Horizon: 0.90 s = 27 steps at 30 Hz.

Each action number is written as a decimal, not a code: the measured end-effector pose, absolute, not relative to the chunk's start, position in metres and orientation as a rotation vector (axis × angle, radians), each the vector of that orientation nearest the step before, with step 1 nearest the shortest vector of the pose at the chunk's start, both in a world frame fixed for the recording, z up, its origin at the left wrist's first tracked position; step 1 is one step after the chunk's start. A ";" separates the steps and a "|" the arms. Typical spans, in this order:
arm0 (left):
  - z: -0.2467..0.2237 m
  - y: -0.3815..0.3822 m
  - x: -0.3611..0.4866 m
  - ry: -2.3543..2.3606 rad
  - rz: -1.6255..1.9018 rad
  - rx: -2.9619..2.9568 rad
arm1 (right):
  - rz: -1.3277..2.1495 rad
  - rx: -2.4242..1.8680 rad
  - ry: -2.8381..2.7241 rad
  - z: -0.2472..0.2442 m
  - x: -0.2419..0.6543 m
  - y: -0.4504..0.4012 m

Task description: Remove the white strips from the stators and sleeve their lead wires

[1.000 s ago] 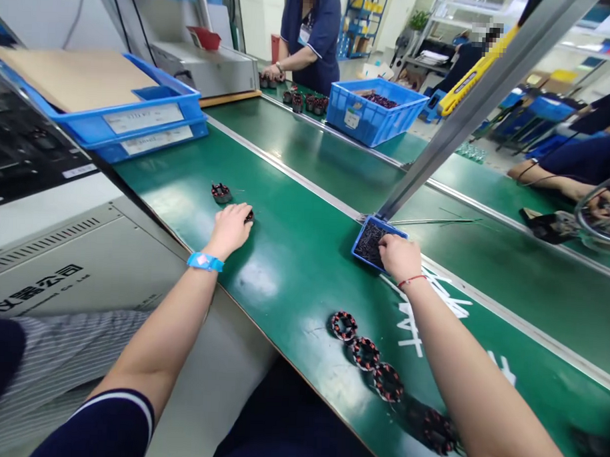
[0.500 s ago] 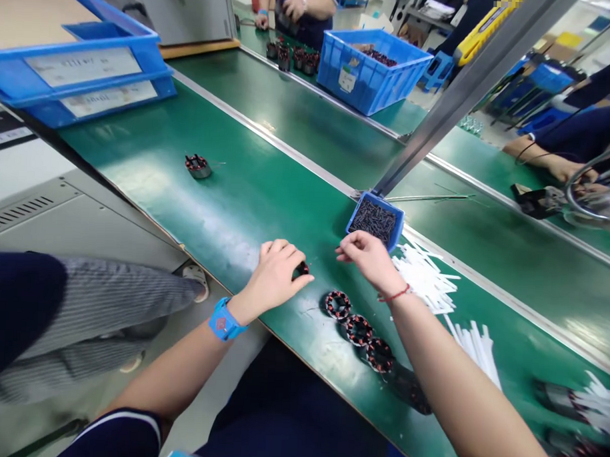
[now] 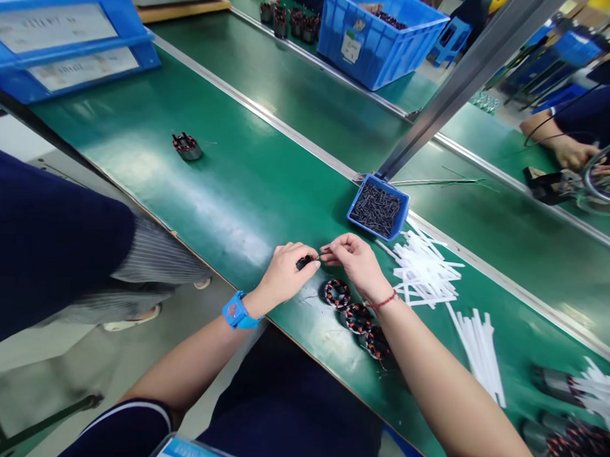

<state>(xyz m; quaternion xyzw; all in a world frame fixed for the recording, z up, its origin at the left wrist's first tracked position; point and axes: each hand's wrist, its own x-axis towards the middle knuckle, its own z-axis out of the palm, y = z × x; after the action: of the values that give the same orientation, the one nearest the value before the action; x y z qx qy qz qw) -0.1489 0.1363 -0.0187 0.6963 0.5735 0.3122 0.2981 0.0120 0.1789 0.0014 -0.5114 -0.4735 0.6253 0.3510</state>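
Observation:
My left hand [image 3: 289, 273] is closed around a motor stator [image 3: 304, 261], most of which the fingers hide. Right beside it, my right hand [image 3: 348, 257] pinches a small dark piece of sleeving at the stator's edge; its tip is hard to make out. Just below the hands, several stators with black and copper-red windings lie in a row, the nearest being a ring-shaped stator [image 3: 337, 293]. Past my right hand stands a small blue bin [image 3: 402, 222] full of short black sleeves [image 3: 376, 207]. A lone stator [image 3: 186, 146] with upright black sleeves sits farther left.
White strips [image 3: 426, 269] lie loose right of the bin. More stators [image 3: 572, 438] are at the lower right. A metal post [image 3: 454, 94] rises behind the bin. A large blue crate [image 3: 376, 44] stands across the table. A person stands at left; another person's hand [image 3: 575, 151] works at right.
My right hand has moved left from beside the bin to the stator in my left hand. The view has shifted, and the person at left has come farther into it.

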 end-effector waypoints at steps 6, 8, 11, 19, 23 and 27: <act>-0.019 0.137 -0.149 1.517 0.838 1.847 | 1.615 -1.309 -1.247 0.002 0.012 0.178; -0.019 0.137 -0.149 1.516 0.831 1.848 | 1.625 -1.313 -1.278 0.002 0.012 0.179; -0.018 0.138 -0.149 1.510 0.828 1.848 | 1.618 -1.342 -1.334 0.002 0.012 0.180; -0.017 0.138 -0.148 1.510 0.813 1.839 | 1.572 -1.348 -1.561 -0.006 0.017 0.184; -0.016 0.138 -0.148 1.505 0.825 1.839 | 1.377 -1.358 -1.753 -0.008 0.018 0.182; -0.018 0.138 -0.150 1.476 0.834 1.844 | 1.107 -1.389 -1.971 0.000 0.016 0.178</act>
<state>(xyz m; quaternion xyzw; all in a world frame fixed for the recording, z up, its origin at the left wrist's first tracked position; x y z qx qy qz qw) -0.1503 0.1384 -0.0182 0.6993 0.5596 0.3163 0.3128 0.0157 0.1784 -0.0003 -0.5080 -0.7208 0.4048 0.2420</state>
